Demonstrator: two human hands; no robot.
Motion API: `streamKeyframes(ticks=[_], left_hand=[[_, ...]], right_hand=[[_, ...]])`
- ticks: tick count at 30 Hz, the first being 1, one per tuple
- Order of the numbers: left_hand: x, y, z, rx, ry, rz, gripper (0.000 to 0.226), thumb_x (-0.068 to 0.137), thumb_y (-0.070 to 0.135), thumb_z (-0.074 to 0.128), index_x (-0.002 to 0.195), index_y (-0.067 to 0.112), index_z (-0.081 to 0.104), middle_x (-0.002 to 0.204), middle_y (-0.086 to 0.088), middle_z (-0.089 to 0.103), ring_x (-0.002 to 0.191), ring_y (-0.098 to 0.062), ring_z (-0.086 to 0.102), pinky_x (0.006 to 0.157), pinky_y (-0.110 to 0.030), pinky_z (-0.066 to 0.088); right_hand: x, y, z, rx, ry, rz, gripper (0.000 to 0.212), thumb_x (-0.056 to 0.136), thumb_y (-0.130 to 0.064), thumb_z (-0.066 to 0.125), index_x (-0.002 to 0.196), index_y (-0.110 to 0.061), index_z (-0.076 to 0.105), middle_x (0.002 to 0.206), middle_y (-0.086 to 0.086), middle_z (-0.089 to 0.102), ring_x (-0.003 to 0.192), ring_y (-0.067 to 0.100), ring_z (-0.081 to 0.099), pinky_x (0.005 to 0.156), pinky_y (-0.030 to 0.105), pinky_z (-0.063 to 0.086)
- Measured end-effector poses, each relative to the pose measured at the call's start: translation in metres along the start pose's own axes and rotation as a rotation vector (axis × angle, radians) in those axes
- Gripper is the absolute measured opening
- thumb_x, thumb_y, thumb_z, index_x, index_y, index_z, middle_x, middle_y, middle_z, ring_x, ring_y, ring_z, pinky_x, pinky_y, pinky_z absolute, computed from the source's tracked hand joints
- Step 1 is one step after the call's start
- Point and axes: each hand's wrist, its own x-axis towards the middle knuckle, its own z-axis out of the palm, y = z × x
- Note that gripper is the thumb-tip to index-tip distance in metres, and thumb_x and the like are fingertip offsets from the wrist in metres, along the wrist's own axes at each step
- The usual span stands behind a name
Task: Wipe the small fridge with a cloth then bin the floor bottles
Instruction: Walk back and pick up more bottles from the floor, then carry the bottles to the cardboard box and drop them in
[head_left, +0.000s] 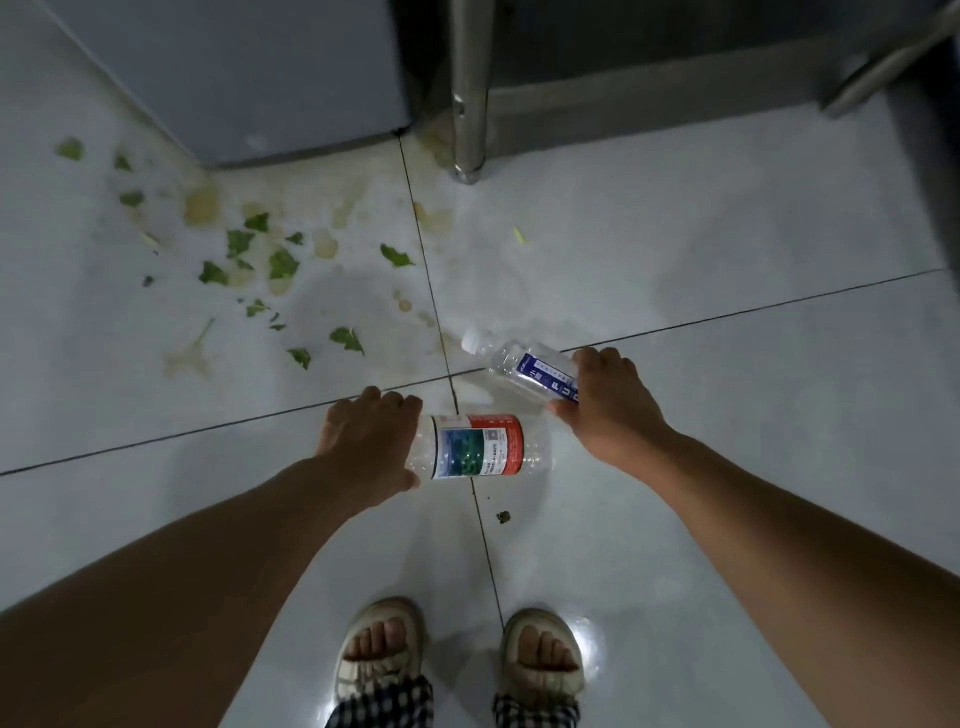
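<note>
Two clear plastic bottles lie on the white tiled floor below me. The larger bottle (480, 447) has a red, white and green label, and my left hand (366, 441) is closed around its neck end. The smaller bottle (524, 364) has a blue label and a white cap pointing left; my right hand (605, 402) grips its base end. The small grey fridge (249, 78) stands at the upper left, its lower corner in view. No cloth or bin is in sight.
Green leaf scraps (283, 262) and yellowish stains (202, 205) litter the floor left of the bottles. A metal table leg (467, 104) stands right of the fridge. My sandalled feet (457, 654) are at the bottom, and a small dark crumb (503, 516) lies near the tile joint.
</note>
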Motion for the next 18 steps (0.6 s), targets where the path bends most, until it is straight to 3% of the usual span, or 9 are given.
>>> streamKeyframes(ticks=[11, 18], left_hand=[[-0.118, -0.001, -0.225, 0.144, 0.170, 0.020, 0.065, 0.074, 0.048, 0.069, 0.126, 0.017, 0.045, 0.112, 0.000, 0.057, 0.103, -0.017, 0.051, 0.080, -0.032, 0.044], [-0.206, 0.010, -0.328, 0.242, 0.319, 0.093, 0.067, 0.070, 0.053, 0.070, 0.124, 0.020, 0.045, 0.116, 0.001, 0.057, 0.103, -0.018, 0.050, 0.074, -0.031, 0.041]], right_hand=[[-0.127, -0.045, -0.229, -0.144, 0.153, -0.004, 0.052, 0.091, -0.038, 0.059, 0.128, -0.008, 0.040, 0.124, 0.011, 0.045, 0.115, 0.026, 0.043, 0.085, 0.036, 0.045], [-0.237, -0.068, -0.333, -0.107, 0.274, 0.069, 0.053, 0.090, -0.039, 0.060, 0.129, -0.010, 0.040, 0.124, 0.010, 0.047, 0.113, 0.024, 0.046, 0.086, 0.033, 0.046]])
